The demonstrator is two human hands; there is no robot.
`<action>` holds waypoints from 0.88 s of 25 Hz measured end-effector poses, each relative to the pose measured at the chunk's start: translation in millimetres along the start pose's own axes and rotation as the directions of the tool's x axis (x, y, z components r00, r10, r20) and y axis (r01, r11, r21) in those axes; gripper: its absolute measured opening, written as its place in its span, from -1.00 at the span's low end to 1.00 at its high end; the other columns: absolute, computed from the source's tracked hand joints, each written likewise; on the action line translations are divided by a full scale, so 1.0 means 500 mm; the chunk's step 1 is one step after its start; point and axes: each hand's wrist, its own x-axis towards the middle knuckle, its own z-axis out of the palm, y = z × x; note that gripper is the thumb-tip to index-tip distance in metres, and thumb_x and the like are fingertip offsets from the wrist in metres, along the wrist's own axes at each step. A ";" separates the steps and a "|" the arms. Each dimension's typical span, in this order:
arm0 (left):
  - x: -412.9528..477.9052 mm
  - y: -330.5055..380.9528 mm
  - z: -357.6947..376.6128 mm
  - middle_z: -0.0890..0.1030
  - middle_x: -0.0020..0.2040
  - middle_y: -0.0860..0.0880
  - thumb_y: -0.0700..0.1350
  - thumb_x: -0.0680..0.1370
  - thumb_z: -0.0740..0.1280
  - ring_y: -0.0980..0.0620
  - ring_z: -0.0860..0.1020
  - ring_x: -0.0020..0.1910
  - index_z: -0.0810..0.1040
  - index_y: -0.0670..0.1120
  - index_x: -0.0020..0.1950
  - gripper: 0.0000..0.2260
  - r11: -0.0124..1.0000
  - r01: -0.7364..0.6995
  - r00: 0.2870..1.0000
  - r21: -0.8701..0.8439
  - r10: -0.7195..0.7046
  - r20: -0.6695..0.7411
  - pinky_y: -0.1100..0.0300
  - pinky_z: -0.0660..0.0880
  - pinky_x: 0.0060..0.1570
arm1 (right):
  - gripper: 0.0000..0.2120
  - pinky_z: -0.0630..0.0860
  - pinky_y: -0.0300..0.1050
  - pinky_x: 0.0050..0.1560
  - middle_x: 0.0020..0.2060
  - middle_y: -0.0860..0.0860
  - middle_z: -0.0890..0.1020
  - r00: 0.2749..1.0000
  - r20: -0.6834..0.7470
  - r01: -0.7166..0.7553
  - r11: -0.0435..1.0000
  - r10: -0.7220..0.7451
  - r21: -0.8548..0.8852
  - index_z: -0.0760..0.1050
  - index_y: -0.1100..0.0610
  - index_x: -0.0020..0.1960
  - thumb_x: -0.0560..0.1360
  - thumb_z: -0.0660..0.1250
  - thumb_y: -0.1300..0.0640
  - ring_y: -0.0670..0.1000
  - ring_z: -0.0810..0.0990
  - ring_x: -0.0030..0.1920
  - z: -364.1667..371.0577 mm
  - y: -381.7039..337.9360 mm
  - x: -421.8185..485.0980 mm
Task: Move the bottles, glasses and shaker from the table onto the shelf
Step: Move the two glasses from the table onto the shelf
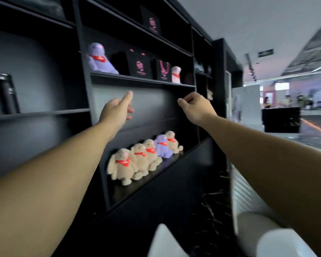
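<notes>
A tall black shelf unit (143, 82) fills the left and middle of the head view. On its left compartment stands a black bottle (6, 94), upright, partly blurred. My left hand (117, 108) reaches out in front of the middle compartment, fingers apart, holding nothing. My right hand (195, 106) is raised beside it, fingers curled in, with nothing visible in them. No table, glasses or shaker show in this view.
A row of several beige and purple plush toys (145, 156) sits on the lower ledge. More plush toys (100, 58) and dark cards (140, 65) fill the shelf above. A dark counter (281, 118) and people stand far right. White rounded shapes (263, 236) lie at bottom right.
</notes>
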 end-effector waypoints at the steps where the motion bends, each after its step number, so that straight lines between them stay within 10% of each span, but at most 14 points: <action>1: -0.017 0.007 0.069 0.68 -0.16 0.02 0.31 0.60 0.21 0.04 0.59 -0.30 0.56 0.02 -0.09 -0.61 1.000 0.005 0.999 -0.019 -0.004 0.045 0.17 0.43 -0.30 | -0.63 0.49 -0.08 0.08 0.08 0.04 0.68 0.999 -0.027 -0.024 0.999 0.022 -0.044 0.57 0.05 0.12 0.54 0.28 -0.21 0.11 0.61 0.14 -0.057 0.040 -0.008; 12: -0.310 0.059 0.834 0.72 0.00 0.00 0.48 0.47 0.16 -0.02 0.67 -0.18 0.58 0.01 0.02 -0.43 0.955 0.266 0.859 -0.132 -0.173 0.481 0.09 0.51 -0.16 | -0.58 0.38 -0.18 -0.22 -0.07 -0.04 0.59 0.969 -0.138 -0.245 0.857 0.204 -0.454 0.53 0.04 0.22 0.52 0.27 -0.22 0.03 0.57 -0.10 -0.604 0.571 -0.112; 22: -0.753 -0.305 1.344 0.70 0.12 -0.07 0.45 0.54 0.13 -0.14 0.65 0.02 0.58 -0.06 0.21 -0.36 0.528 0.849 0.436 0.040 -0.739 0.514 0.00 0.48 0.00 | -0.45 0.65 0.09 -0.03 0.05 -0.03 0.69 0.843 0.219 -0.284 0.751 0.492 -0.596 0.49 -0.09 0.22 0.36 0.22 -0.36 0.08 0.66 -0.02 -0.629 1.234 -0.296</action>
